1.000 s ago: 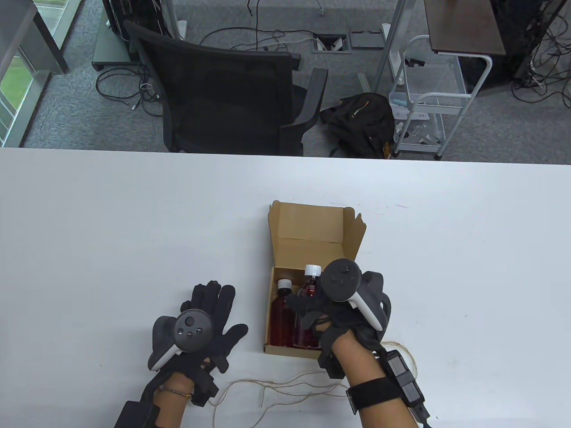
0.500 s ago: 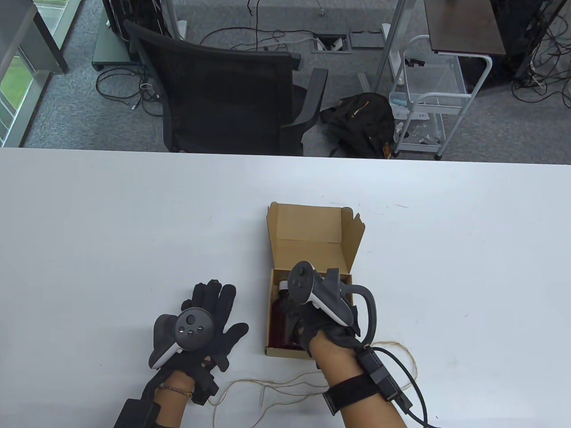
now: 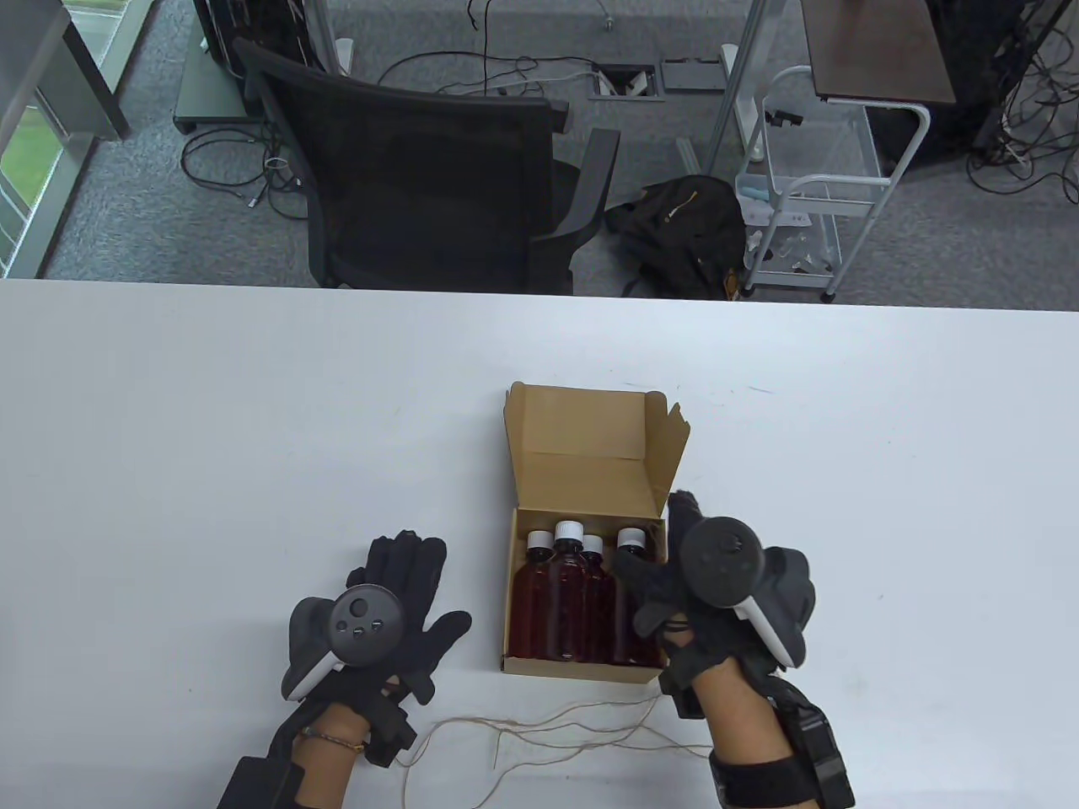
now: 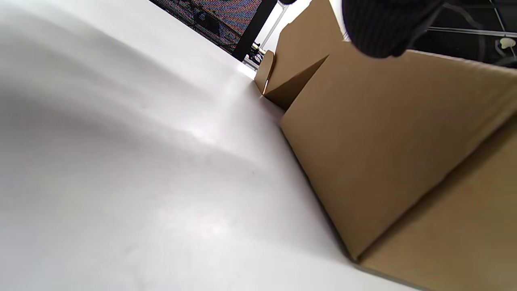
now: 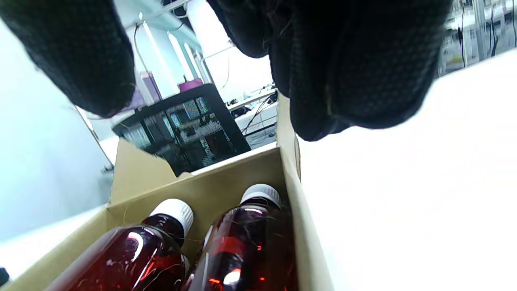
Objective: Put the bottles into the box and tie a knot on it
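An open cardboard box [image 3: 511, 590] sits on the white table with its lid [image 3: 590, 442] folded back. Inside are several dark red bottles [image 3: 556, 602] with white caps pointing toward the lid. My right hand [image 3: 670, 573] hovers over the box's right edge, fingers loosely spread and holding nothing. In the right wrist view its fingers [image 5: 351, 68] hang above two bottles [image 5: 242, 242] by the box wall [image 5: 301, 226]. My left hand [image 3: 405, 581] lies flat on the table just left of the box. The left wrist view shows a fingertip [image 4: 383, 28] and the box side [image 4: 383, 141].
Thin brown twine [image 3: 539, 726] lies in loose loops on the table in front of the box, between my wrists. A black office chair [image 3: 421, 185] stands beyond the table's far edge, with a backpack [image 3: 679, 232] and a wire cart [image 3: 809, 194] on the floor.
My right hand lowered the bottle it held into the box, let go and moved to the box's right edge. The left hand stayed put.
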Motion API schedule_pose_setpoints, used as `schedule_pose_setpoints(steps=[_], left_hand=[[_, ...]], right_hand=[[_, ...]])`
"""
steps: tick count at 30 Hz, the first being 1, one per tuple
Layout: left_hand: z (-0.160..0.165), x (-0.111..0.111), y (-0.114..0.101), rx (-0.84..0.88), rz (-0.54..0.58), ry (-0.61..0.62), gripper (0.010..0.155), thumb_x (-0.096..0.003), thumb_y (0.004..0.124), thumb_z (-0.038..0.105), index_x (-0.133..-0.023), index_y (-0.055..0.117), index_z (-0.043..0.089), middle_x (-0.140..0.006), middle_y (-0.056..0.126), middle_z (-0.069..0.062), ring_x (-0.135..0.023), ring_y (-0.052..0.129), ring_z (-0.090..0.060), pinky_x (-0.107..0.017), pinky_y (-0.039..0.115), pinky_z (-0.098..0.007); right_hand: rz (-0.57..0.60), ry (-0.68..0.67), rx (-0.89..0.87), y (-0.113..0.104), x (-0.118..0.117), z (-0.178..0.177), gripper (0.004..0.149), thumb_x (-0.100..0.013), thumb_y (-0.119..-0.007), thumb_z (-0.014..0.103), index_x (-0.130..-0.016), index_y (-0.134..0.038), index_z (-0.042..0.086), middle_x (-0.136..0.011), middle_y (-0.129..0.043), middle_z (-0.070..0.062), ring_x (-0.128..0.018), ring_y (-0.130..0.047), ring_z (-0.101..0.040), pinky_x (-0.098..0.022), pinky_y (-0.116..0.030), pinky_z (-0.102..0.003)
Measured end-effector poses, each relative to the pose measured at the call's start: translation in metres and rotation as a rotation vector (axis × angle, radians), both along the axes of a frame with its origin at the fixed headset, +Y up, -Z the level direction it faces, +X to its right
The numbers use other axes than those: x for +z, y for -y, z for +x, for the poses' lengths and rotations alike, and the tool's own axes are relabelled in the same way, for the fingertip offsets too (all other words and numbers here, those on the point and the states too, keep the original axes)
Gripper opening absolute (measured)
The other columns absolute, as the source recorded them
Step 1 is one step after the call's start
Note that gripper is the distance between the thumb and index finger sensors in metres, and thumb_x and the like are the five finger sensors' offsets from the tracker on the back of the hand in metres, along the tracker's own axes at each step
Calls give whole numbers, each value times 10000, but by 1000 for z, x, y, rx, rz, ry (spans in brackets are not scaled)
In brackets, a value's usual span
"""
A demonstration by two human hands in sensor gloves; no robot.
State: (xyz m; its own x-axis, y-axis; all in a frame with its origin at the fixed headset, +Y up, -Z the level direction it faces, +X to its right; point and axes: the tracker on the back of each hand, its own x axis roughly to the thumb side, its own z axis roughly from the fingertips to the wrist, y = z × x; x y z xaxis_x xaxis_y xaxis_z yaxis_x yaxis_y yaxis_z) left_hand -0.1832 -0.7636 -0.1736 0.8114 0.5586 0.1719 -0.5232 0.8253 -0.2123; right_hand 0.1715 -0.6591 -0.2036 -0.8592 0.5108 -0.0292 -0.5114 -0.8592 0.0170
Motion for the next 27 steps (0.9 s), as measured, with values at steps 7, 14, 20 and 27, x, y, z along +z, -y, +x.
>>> schedule_pose_setpoints(steps=[7,14,20,27], left_hand=[[3,1,3,128,-18,4,942,-523,758,588,-1206,269,163,-1259,289,-314,-1082,286,-628,-699,340,-741],[18,-1,1,266,-56,46,943,-532,748,593,-1206,258,152,-1264,344,-307,-1090,340,-618,-707,359,-730],[38,-8,-15,381,-81,54,940,-541,743,593,-1206,254,141,-1246,423,-326,-1074,505,-613,-720,488,-701],[43,-21,-16,413,-117,11,941,-538,770,564,-1200,281,109,-1222,451,-354,-1016,693,-579,-695,655,-639]], right_hand=[[64,-40,-410,57,15,35,937,-434,-909,521,-1069,-446,11,-1037,-513,-339,-804,-672,-580,-550,-699,-630],[-20,-114,-530,87,9,45,919,-442,-905,493,-1067,-443,4,-1036,-503,-348,-799,-697,-563,-546,-718,-617],[-36,-134,-636,102,1,53,899,-440,-905,472,-1060,-457,0,-1018,-536,-351,-754,-784,-513,-509,-780,-571],[-50,-135,-750,112,-2,54,872,-442,-907,447,-1054,-480,-3,-1001,-579,-346,-723,-828,-483,-486,-809,-546]])
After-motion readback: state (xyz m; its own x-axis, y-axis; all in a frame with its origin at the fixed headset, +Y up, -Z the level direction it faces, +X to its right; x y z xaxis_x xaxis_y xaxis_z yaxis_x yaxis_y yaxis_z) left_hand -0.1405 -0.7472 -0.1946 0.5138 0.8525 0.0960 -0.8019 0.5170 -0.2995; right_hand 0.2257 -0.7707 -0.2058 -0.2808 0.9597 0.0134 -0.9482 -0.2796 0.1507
